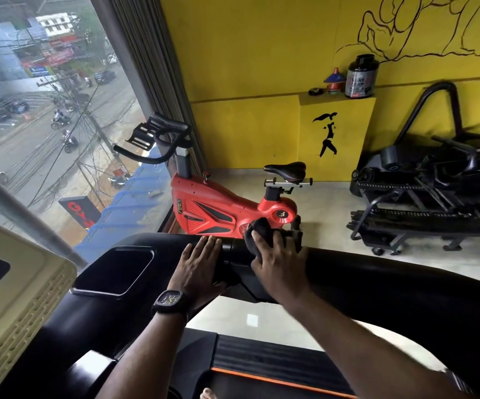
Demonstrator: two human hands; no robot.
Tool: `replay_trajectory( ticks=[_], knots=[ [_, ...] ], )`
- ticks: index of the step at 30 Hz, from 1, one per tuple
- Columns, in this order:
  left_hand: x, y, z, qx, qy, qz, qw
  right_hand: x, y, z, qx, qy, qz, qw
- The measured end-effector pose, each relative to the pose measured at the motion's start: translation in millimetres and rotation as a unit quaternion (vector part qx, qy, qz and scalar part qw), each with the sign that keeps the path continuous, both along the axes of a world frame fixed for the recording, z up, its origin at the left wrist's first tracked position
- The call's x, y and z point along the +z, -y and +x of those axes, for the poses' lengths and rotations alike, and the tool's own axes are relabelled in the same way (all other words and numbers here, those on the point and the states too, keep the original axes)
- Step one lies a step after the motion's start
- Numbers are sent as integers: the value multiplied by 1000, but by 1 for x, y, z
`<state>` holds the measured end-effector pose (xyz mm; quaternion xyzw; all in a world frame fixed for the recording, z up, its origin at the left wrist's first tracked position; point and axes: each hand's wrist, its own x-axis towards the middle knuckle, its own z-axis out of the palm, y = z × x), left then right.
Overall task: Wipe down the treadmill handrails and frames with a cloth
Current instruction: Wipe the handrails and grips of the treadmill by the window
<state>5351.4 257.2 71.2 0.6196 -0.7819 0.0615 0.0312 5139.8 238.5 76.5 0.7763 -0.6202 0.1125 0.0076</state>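
The black treadmill handrail (391, 277) runs across the middle of the view from the console to the right. My left hand (197, 263), with a black watch on its wrist, rests flat with straight fingers on the rail where it joins the console. Just to its right, my right hand (279, 262) presses a dark cloth (261, 230) onto the top of the rail, fingers curled over it. The cloth bunches up beyond my fingertips.
A recessed cup tray (114, 270) sits in the black console at the left, beside a cream console panel (17, 298). Beyond the rail stands a red exercise bike (218, 205). A black machine (434, 191) is at the right, the treadmill belt (261, 367) below.
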Motion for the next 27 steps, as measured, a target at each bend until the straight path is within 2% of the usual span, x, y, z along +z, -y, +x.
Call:
replay_trajectory(
  ticks=[4,6,8,11,15,18,20,23,27],
  knots=[
    [1,0,0,-8,9,-3,1000,-1,-1,-1,65,-31,-34,997],
    [1,0,-1,-8,8,-4,1000,10,14,-14,71,-22,11,997],
    [1,-1,-2,-9,7,-1,1000,17,27,-21,30,1,60,998],
    [1,-2,-2,-9,11,6,1000,5,5,-13,-11,14,9,1000],
    [1,0,-1,-10,12,11,1000,-9,-9,-10,55,1,-37,998],
    [2,-2,-2,-18,10,11,1000,6,23,-17,71,6,29,997],
    [2,-3,-3,-29,15,5,999,11,38,-20,31,14,45,998],
    [0,-4,-3,-40,13,4,999,-3,10,-14,-19,29,-25,999],
    [0,-2,-3,-46,4,10,999,-13,-8,-7,39,17,-59,997]
  ],
)
